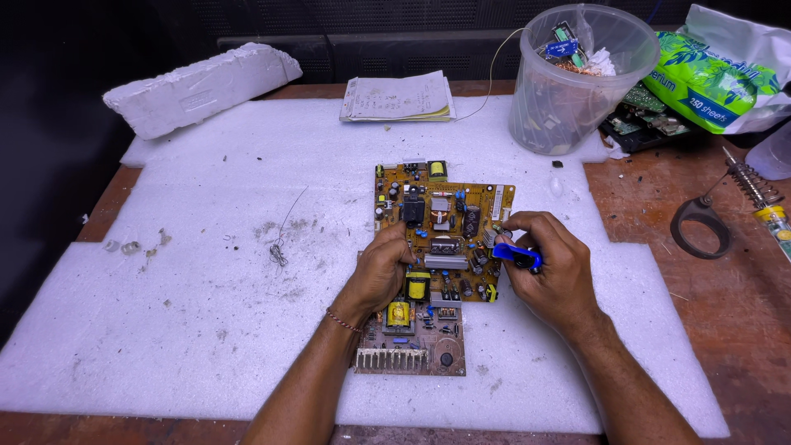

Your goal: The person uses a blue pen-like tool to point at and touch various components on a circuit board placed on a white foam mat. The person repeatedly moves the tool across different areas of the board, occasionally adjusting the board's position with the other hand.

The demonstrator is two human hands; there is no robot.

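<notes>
Left hand (381, 272) steadies circuit board (437, 247) on white foam sheet (181, 313).

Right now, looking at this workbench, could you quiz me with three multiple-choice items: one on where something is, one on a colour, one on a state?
1. Where does the clear plastic bucket stand?
A. Beyond the circuit board, toward the far right
B. At the near left corner
C. On top of the papers

2. What colour is the small tool in the right hand?
A. Red
B. Blue and black
C. Green

3. What is the left hand doing?
A. Hanging off the table
B. Gripping the soldering iron stand
C. Resting on the circuit board

Answers: 1 A, the bucket sits past the board's far right edge, on the white foam sheet. 2 B, blue and black show between the fingers. 3 C, its fingers press on the board's left side.
</notes>
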